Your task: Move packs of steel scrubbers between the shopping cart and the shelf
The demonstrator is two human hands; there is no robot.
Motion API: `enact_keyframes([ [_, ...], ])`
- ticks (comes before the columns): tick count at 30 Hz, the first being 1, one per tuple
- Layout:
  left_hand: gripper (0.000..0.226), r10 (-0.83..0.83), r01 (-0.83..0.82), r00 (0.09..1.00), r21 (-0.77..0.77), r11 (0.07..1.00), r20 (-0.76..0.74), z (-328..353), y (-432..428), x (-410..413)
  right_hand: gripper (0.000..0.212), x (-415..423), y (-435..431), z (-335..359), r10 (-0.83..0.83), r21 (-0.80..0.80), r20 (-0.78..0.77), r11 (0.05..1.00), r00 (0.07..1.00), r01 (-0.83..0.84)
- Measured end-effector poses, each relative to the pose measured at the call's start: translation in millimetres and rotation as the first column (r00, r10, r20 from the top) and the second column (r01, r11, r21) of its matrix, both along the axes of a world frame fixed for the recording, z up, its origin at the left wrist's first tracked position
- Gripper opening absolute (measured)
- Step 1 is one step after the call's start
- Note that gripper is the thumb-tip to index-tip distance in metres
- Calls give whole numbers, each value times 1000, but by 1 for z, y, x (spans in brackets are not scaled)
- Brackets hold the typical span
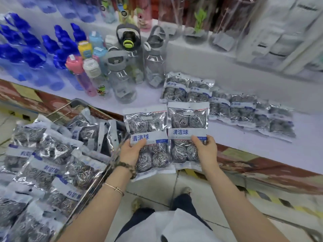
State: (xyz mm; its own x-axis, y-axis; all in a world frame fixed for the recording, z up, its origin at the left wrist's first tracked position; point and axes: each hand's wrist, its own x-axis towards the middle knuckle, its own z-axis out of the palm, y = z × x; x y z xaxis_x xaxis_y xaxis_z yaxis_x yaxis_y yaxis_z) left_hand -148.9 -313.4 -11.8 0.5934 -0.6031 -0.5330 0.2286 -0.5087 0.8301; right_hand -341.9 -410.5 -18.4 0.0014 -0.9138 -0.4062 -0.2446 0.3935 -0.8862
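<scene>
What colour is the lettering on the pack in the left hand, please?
Blue, across the white band; the head view shows it.

a: where's the shopping cart [76,106]?
b: at the left, just beside the front edge of the shelf [262,147], with a heap of packs [43,163] lying in it.
a: and on the shelf?
b: a row of packs [232,107] lies flat at the right, some overlapping. water bottles [122,84] stand to its left.
a: the hands?
b: in front of the shelf, right of the cart. the left hand [130,152] holds the left pack [147,126], the right hand [206,149] the right pack [187,119]. the two sit side by side, edges touching, upper ends over the shelf's front edge.
a: behind?
b: an upper shelf [192,56] runs behind and above the bottles and the row.
</scene>
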Motion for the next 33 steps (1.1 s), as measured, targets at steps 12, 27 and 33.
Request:
enact_keyframes([
  [12, 69, -217, 217, 976, 35, 976, 15, -16, -167, -150, 47, -170, -111, -11, -221, 32, -57, 974, 974, 223],
  [27, 73, -335, 328, 940, 113, 938, 56, -44, -314, -159, 63, -191, -228, -34, -303, 60, -111, 949, 946, 311],
  [33, 65, -405, 389, 908, 143, 910, 108, -59, -376, -150, 70, -186, -276, -47, -279, 49, -227, 954, 933, 297],
])
